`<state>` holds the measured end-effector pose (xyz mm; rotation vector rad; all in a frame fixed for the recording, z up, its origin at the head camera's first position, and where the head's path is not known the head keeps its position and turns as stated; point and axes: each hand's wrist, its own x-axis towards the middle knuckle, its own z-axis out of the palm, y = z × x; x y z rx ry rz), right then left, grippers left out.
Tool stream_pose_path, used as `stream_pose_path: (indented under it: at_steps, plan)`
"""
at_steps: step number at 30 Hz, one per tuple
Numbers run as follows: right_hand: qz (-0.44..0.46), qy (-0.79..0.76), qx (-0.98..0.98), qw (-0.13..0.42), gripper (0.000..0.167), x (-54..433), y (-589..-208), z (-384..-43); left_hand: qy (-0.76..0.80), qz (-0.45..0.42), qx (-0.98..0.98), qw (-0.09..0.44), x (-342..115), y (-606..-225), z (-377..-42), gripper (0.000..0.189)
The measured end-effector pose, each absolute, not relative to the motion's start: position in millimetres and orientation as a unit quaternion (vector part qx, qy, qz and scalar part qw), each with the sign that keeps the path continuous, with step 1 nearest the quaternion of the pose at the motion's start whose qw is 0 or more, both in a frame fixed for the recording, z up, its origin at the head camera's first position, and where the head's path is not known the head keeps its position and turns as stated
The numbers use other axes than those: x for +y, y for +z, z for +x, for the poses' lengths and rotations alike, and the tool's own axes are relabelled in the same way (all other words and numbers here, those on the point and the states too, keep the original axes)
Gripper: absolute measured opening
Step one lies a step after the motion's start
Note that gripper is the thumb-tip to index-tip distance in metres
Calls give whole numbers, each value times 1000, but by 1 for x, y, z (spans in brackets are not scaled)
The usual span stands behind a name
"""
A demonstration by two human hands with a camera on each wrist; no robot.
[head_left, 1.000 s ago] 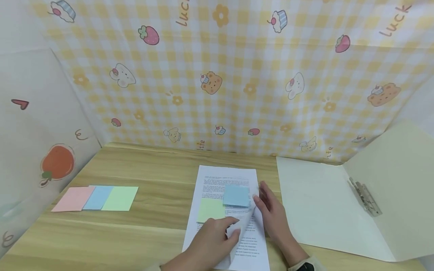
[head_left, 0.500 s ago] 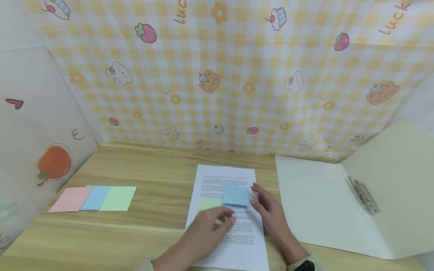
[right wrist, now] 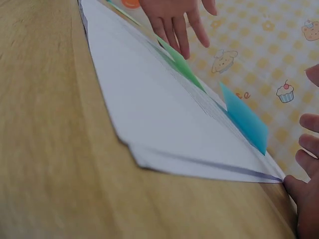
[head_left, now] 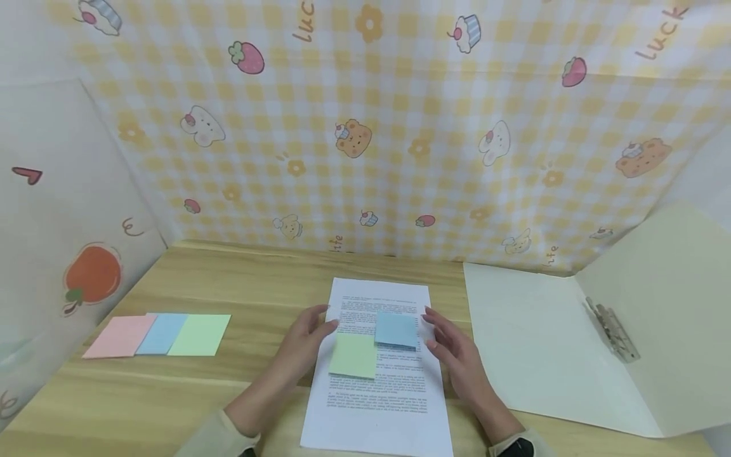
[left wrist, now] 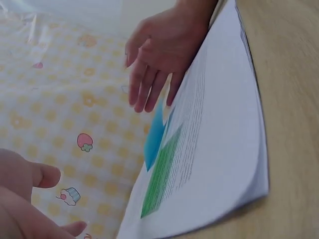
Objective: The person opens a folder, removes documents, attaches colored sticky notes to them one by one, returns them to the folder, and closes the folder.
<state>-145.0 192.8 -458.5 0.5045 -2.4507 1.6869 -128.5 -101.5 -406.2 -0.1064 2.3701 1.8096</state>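
A stack of printed sheets (head_left: 377, 431) lies on the wooden table, its lower corners slightly lifted in the wrist views. On the top page sit a green sticky note pad (head_left: 353, 357) and, up and right of it, a blue sticky note pad (head_left: 396, 329). My left hand (head_left: 302, 339) is at the stack's left edge, fingers loosely bent, holding nothing; it shows at lower left in the left wrist view. Along the right edge is my right hand (head_left: 459, 355), fingers relaxed. In the right wrist view one of its fingers (right wrist: 295, 188) meets the paper's edge.
Pink (head_left: 120, 336), blue (head_left: 163, 334) and green (head_left: 200, 335) note pads overlap on the table's left. At the right an open white folder (head_left: 548, 343) with a metal clip (head_left: 613, 330) leans its cover up. A yellow checked cloth (head_left: 388, 89) hangs behind.
My left hand has let go of the lifted top page, which now lies flat, and moved left to the stack's left edge. The right hand has stayed near the right edge.
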Motion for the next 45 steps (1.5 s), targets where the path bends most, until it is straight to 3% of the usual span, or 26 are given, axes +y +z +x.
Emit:
stream_pose_path:
  at_steps: [7, 17, 28, 33, 40, 45]
  plan:
    - [193, 547, -813, 54, 39, 191, -458, -146, 661, -73, 735, 129, -106, -405, -131, 70]
    - [192, 534, -822, 56, 38, 193, -461, -144, 693, -84, 700, 150, -112, -407, -138, 75]
    - [179, 506, -842, 60, 38, 192, -460, -144, 672, -67, 720, 159, -113, -415, -141, 49]
    - [183, 504, -843, 53, 39, 191, -459, -144, 674, -56, 710, 194, -114, -428, -141, 46]
    - [136, 469, -872, 31, 41, 191, -449, -138, 677, -26, 709, 197, -118, -438, -142, 47]
    - [128, 383, -913, 55, 47, 207, -432, -128, 677, -12, 707, 205, -120, -440, -145, 48]
